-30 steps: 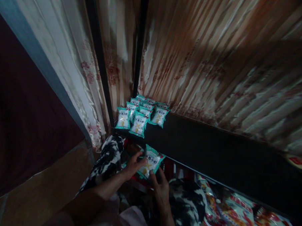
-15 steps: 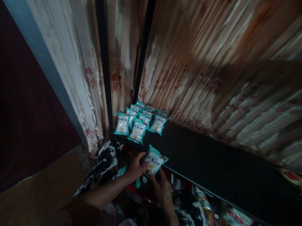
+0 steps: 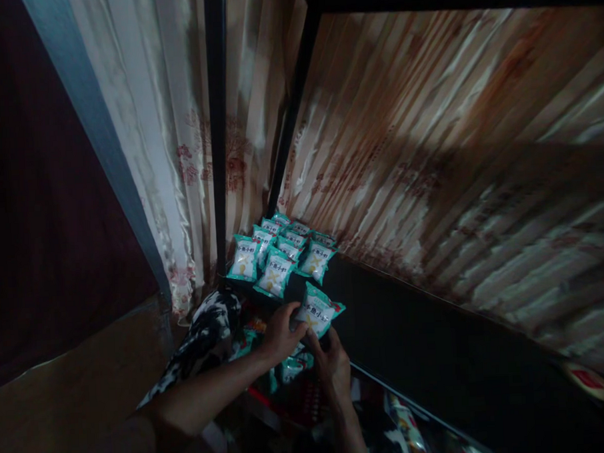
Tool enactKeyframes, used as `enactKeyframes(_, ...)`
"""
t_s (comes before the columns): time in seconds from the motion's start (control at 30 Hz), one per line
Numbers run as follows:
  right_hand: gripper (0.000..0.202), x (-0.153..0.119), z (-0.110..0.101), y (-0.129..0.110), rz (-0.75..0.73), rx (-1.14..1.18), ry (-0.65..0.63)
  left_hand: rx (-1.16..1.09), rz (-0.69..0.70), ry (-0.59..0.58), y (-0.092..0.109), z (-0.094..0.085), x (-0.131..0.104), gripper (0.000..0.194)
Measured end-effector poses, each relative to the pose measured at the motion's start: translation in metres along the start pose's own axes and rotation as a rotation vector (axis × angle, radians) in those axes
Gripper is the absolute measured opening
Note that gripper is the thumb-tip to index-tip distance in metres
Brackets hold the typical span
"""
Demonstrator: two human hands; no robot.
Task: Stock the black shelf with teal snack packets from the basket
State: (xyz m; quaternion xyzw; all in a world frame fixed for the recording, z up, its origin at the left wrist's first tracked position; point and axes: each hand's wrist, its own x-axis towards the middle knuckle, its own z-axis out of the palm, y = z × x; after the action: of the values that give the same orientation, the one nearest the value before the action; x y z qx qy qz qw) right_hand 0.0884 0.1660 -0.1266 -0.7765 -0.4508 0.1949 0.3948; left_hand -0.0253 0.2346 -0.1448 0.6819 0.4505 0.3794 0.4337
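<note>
Between my two hands is a small teal and white snack bag (image 3: pixel 318 312) with dark printed characters, held over the near edge of a black shelf (image 3: pixel 411 328). My left hand (image 3: pixel 283 334) grips its left side, thumb on the front. Lower down, my right hand (image 3: pixel 332 362) is closed on the bag's bottom edge. Several matching snack bags (image 3: pixel 275 273) stand in rows at the shelf's left corner. Below my hands, a red basket (image 3: pixel 309 400) contains more teal bags (image 3: pixel 294 367), partly hidden by my arms.
Black posts (image 3: pixel 219 136) rise at the shelf's left end. A patterned curtain (image 3: pixel 429 147) hangs behind the shelf. Colourful packages (image 3: pixel 409 425) lie below its front edge, and another package (image 3: pixel 589 381) is at the far right. My patterned trouser leg (image 3: pixel 206 331) is at the left.
The held bag has moved slightly right, toward the shelf, with both hands still on it. The view has tilted up a little, and more of the basket's bags show beneath my hands.
</note>
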Motion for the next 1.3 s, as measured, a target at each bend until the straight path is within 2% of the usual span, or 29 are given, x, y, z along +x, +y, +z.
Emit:
enactKeyframes(0.2, 0.069, 0.017, 0.005, 0.007, 0.024, 0.003, 0.041, 0.119, 0.099, 0.023, 0.002, 0.003, 0.002, 0.043)
enactKeyframes(0.37, 0.07, 0.024, 0.006, 0.006, 0.075, -0.035, 0.026, 0.155, 0.105, 0.034, 0.0, 0.005, 0.006, 0.041)
enactKeyframes(0.63, 0.068, 0.032, 0.006, 0.004, 0.082, -0.053, -0.018, 0.136, 0.11, 0.023, -0.01, 0.012, 0.011, 0.039)
enactKeyframes(0.9, 0.068, 0.046, 0.006, 0.004, 0.101, -0.141, -0.014, 0.115, 0.145, 0.075, -0.017, 0.022, 0.021, 0.037)
enactKeyframes(1.3, 0.069, 0.071, 0.009, -0.001, 0.063, -0.118, -0.003, 0.061, 0.128, 0.089, -0.02, 0.038, 0.037, 0.045)
